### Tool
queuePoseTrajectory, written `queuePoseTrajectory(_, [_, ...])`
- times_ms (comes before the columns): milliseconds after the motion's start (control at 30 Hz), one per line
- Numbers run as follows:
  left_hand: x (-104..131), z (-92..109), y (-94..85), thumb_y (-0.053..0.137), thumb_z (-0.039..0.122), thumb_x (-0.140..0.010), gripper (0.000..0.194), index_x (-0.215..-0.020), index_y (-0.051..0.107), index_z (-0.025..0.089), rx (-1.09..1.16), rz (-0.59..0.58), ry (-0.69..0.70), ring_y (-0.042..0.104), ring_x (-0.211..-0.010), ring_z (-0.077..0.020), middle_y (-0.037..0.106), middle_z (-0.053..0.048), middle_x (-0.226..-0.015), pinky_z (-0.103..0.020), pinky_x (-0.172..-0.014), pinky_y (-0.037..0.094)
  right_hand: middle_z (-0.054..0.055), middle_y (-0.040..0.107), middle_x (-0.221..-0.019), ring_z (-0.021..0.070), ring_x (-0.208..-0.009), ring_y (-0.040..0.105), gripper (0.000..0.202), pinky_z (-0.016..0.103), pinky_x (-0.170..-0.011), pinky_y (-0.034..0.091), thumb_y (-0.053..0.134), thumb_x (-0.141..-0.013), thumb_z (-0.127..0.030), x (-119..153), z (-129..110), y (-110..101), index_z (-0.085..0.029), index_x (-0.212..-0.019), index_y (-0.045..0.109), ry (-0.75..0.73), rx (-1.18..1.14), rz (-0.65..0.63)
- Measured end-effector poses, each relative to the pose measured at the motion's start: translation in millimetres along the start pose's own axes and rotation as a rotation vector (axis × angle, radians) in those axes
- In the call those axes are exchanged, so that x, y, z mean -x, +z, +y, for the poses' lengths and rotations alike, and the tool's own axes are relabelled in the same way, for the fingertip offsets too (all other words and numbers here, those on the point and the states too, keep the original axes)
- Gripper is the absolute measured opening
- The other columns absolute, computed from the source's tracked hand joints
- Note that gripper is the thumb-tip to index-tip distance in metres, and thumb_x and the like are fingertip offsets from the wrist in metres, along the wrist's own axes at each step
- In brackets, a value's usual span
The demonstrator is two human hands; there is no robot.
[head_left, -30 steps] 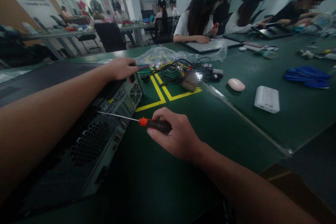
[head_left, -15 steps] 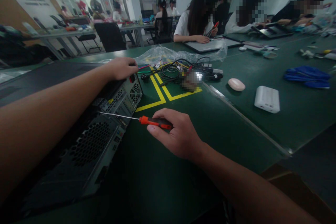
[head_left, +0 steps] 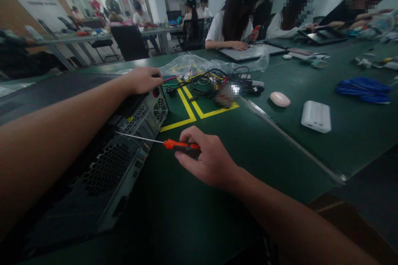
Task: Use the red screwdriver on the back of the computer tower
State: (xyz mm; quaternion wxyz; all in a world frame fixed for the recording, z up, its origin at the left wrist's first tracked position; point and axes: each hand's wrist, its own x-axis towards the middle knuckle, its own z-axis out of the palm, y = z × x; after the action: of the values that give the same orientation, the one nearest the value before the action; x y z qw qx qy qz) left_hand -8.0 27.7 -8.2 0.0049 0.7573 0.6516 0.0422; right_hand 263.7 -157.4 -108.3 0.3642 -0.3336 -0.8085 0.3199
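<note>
A black and grey computer case [head_left: 108, 169] lies on the green table at the left, its vented rear side facing right. My left hand [head_left: 144, 80] rests over the case's far edge, fingers bent down onto it; whether it grips the edge is hard to make out. My right hand [head_left: 207, 155] is closed around the orange and black handle of a screwdriver [head_left: 182, 146]. The long shaft points left, and its tip touches or nearly touches the rear side of the case, beside a honeycomb vent.
Behind the case lie tangled cables [head_left: 202, 85] and clear plastic film [head_left: 186, 64]. To the right are a pink oval object [head_left: 280, 99], a white box-shaped device [head_left: 316, 116] and a blue bundle [head_left: 363, 90]. People sit at the far side of the table.
The screwdriver handle has turned in my right hand, and the fingers have shifted slightly. The tip stays at the same spot, and my left hand has hardly moved.
</note>
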Motion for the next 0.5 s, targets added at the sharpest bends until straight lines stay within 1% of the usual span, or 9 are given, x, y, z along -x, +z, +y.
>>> queuePoseTrajectory(100, [0.0, -0.9, -0.1, 0.052, 0.049, -0.094, 0.064, -0.138, 0.087, 0.020, -0.011, -0.003, 0.009, 0.078, -0.116, -0.0376, 0.086, -0.017, -0.126, -0.046, -0.107, 0.059, -0.005, 0.064, -0.084, 0.0138, -0.068, 0.051, 0.014, 0.030, -0.070, 0.035, 0.071, -0.100, -0.034, -0.8, 0.2, -0.1, -0.027, -0.106, 0.060, -0.018, -0.005, -0.002])
queuePoseTrajectory(267, [1.5, 0.4, -1.4, 0.054, 0.048, -0.093, 0.060, -0.137, 0.087, 0.023, -0.012, 0.006, 0.005, 0.078, -0.116, -0.0382, 0.087, -0.015, -0.123, -0.047, -0.107, 0.060, -0.004, 0.066, -0.086, 0.0142, -0.069, 0.051, 0.014, 0.031, -0.071, 0.037, 0.071, -0.101, -0.035, -1.9, -0.6, -0.6, -0.027, -0.105, 0.061, -0.016, -0.008, -0.003])
queuePoseTrajectory(400, [3.1, 3.5, -2.6, 0.051, 0.049, -0.093, 0.066, -0.138, 0.087, 0.018, -0.014, 0.002, -0.003, 0.078, -0.117, -0.0376, 0.086, -0.017, -0.129, -0.045, -0.107, 0.059, -0.004, 0.068, -0.087, 0.0140, -0.069, 0.052, 0.013, 0.031, -0.071, 0.038, 0.071, -0.101, -0.035, -1.3, -0.3, -0.7, -0.026, -0.106, 0.063, -0.026, -0.009, 0.013])
queuePoseTrajectory(500, [3.7, 4.9, -2.2, 0.051, 0.050, -0.092, 0.068, -0.140, 0.087, 0.019, -0.010, 0.003, -0.019, 0.078, -0.117, -0.0376, 0.086, -0.017, -0.128, -0.046, -0.107, 0.059, -0.002, 0.070, -0.089, 0.0149, -0.072, 0.056, 0.012, 0.032, -0.072, 0.040, 0.071, -0.101, -0.035, -0.7, -0.6, -1.2, -0.026, -0.106, 0.066, -0.031, -0.003, 0.027])
